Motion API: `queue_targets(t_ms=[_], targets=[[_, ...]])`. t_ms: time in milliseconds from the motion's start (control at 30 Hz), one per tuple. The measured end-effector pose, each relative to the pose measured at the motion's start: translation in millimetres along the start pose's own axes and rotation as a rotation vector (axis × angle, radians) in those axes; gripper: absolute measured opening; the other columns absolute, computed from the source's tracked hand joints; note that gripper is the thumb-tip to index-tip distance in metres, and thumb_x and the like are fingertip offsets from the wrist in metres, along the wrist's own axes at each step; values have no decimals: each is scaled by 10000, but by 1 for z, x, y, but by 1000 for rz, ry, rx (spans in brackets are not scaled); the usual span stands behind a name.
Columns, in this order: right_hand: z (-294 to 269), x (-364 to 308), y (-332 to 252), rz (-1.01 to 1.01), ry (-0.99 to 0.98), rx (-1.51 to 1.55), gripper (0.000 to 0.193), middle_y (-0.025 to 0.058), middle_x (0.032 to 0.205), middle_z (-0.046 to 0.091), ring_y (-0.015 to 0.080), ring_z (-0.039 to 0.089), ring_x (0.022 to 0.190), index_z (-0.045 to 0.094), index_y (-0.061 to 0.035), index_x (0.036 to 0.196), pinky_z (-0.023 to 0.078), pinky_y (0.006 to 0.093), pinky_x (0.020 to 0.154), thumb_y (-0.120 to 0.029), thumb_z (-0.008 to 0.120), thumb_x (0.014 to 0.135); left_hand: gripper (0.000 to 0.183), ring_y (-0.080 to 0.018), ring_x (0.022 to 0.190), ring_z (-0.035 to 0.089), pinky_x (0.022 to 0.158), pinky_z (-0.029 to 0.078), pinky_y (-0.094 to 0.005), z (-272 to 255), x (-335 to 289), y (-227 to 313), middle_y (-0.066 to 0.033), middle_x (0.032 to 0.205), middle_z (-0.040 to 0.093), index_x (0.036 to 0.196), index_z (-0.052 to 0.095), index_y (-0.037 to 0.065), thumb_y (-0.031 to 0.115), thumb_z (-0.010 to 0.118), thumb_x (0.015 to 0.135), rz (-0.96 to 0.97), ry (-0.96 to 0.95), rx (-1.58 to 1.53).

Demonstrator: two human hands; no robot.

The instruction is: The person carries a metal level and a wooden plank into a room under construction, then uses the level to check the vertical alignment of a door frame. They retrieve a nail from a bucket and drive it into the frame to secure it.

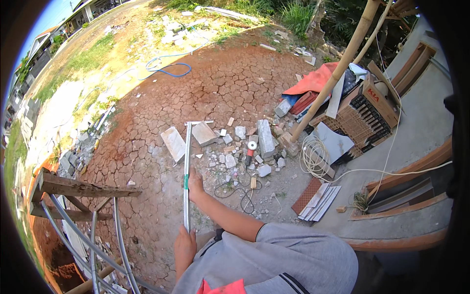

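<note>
I hold a long, thin metal bar, silvery, with a band of green tape round its middle. My right hand is closed on it beside the tape. Lower down, close to my body, my left hand grips the bar's near end. The far end reaches toward two pale blocks on the ground and meets or overlaps a short pale strip; I cannot tell whether they are joined. To the right of the bar, a red angle grinder with a whitish disc lies among rubble.
Broken blocks and a dark cord litter the ground. At right are a bamboo pole, stacked cartons, a coiled cable and stacked tiles. Curved metal rails and a wooden beam stand at left.
</note>
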State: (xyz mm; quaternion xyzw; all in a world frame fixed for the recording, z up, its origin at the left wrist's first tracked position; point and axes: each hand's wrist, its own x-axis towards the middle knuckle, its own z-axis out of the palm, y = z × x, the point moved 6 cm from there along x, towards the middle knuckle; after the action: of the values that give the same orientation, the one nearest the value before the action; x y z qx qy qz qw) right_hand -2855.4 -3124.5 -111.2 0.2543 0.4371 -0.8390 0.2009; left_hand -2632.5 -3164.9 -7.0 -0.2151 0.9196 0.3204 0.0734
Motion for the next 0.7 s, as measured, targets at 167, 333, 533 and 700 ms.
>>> queue_targets(t_ms=[167,333,533,700], targets=[[20,36,-45,-207,27,35,363,16,720,496,151,494,572,560,-103,871,457,327,495,-411,453,1031,281,-520,768,594,655,443,-576,-14,75,17,-315,810,622,1060,476,-8,238,577,968,76,-61,-6],[-6,26,-99,-284,181,147,372,19,730,498,152,497,597,540,-100,895,440,310,507,-420,423,1045,284,-503,778,611,660,455,-565,-22,121,61,-302,814,631,1073,475,-12,234,573,971,329,-165,35],[-89,-13,-181,-487,284,491,360,-9,771,489,137,495,685,551,-107,937,457,309,637,-433,442,1041,270,-459,713,629,617,482,-510,-3,135,127,-272,755,627,988,457,4,247,573,977,716,-366,82],[-187,-106,-199,-852,724,267,428,26,819,487,168,457,769,555,-48,923,409,347,738,-437,430,1049,329,-363,542,619,536,474,-442,38,131,143,-210,639,602,1005,448,1,303,578,989,697,-952,-166]])
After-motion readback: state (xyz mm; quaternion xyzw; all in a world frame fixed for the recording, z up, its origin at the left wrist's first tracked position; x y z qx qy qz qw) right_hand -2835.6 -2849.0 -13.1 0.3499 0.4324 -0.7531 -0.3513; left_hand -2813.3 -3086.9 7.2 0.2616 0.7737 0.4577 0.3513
